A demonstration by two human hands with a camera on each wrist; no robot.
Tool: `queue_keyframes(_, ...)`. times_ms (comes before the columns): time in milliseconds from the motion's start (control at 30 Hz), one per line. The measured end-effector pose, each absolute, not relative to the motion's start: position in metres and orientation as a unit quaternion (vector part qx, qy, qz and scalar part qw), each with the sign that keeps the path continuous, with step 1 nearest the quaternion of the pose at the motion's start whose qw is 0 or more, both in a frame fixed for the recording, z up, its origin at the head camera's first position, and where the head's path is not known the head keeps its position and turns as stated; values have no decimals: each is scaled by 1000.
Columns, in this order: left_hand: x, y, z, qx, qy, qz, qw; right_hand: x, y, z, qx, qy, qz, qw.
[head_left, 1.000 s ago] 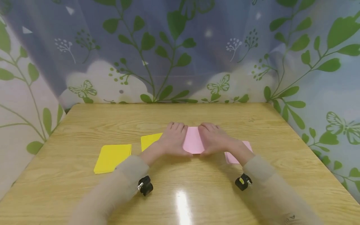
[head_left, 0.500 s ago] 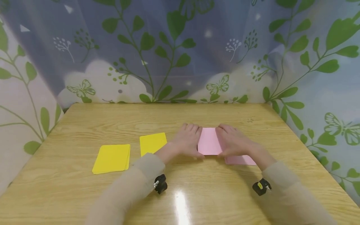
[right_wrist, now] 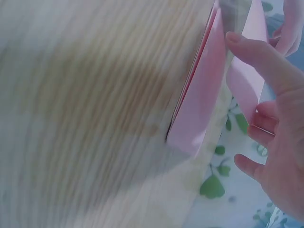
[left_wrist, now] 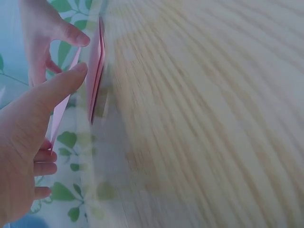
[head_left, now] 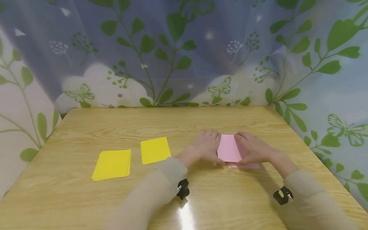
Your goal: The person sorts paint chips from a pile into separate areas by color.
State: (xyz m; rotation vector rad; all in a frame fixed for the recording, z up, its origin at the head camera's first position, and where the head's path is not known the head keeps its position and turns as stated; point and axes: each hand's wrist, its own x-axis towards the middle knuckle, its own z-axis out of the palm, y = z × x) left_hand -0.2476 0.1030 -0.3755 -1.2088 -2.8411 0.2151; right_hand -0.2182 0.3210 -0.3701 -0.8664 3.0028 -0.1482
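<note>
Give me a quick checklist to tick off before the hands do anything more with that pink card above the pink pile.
1. Left hand holds the single pink paper card at its left edge: ok.
2. Right hand holds the card's right edge: ok.
3. Card is over the flat pile of pink cards on the wooden table: ok, though it sits off toward the pile's left.
4. Card is touching the pile: cannot tell; the wrist views show it above, gap unclear.
5. Pile's edges are squared up: cannot tell, mostly hidden under the hands.
6. Single yellow card and yellow card stack lie apart from the pink cards: ok.
</note>
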Motion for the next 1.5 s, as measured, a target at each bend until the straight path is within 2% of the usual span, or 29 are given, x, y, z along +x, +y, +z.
queue_keyframes(300,-246,129,-380,-388,-919,67,-17,-214,342,-369,-261,964,-37,27)
queue_keyframes(633,-243,138,-392,-383,-921,59,-53,-211,350,-374,-268,961,-50,49)
queue_keyframes(800,-244,139,-393,-383,-921,45,-60,-213,352,-376,-274,959,-52,56)
queue_keyframes(1067,-244,141,-397,-389,-917,28,-80,-213,354,-374,-267,957,-62,97)
queue_keyframes(1500,-244,143,-397,-392,-915,38,-81,-210,355,-370,-247,959,-73,114)
